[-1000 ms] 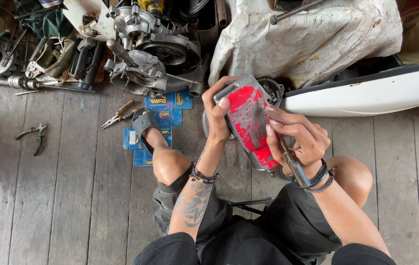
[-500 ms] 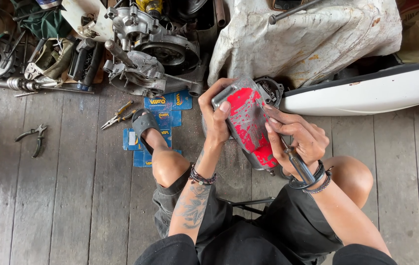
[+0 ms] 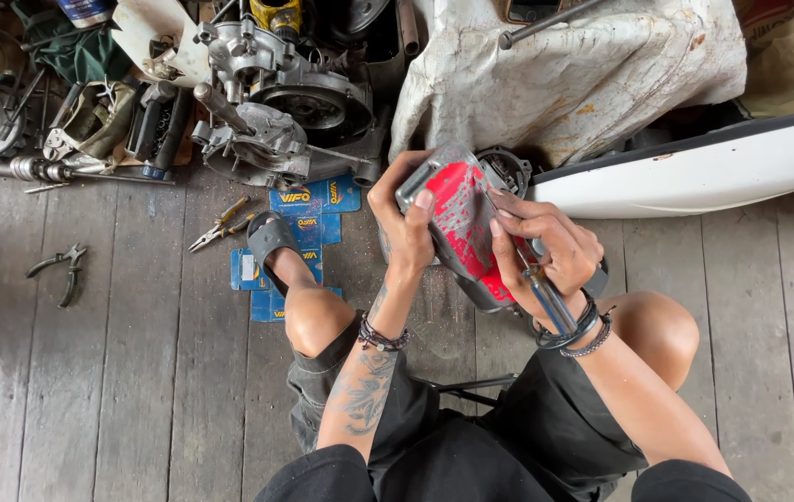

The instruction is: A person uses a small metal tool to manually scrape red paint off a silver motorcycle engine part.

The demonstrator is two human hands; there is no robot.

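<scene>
We see the red-painted metal cover [image 3: 465, 232] held up at frame centre, above the knees, w/ the plank floor [image 3: 118, 390] below. Left hand [image 3: 406, 223] has its grip clamped round the cover's upper left edge, thumb on the face. Right hand [image 3: 546, 251] is closed on a screwdriver [image 3: 546, 296], fingertips resting on the cover's right side; the handle runs down toward the wrist, tip hidden.

We'd judge the cover stiff and fairly heavy, probably cast metal, w/ worn paint and likely greasy, so slippery. Best held by the rims, approx. as the left hand has it.

Engine parts [image 3: 271, 112] sit upper left, pliers [image 3: 62, 270] at far left, blue cartons [image 3: 299, 223] by the sandalled foot.
</scene>
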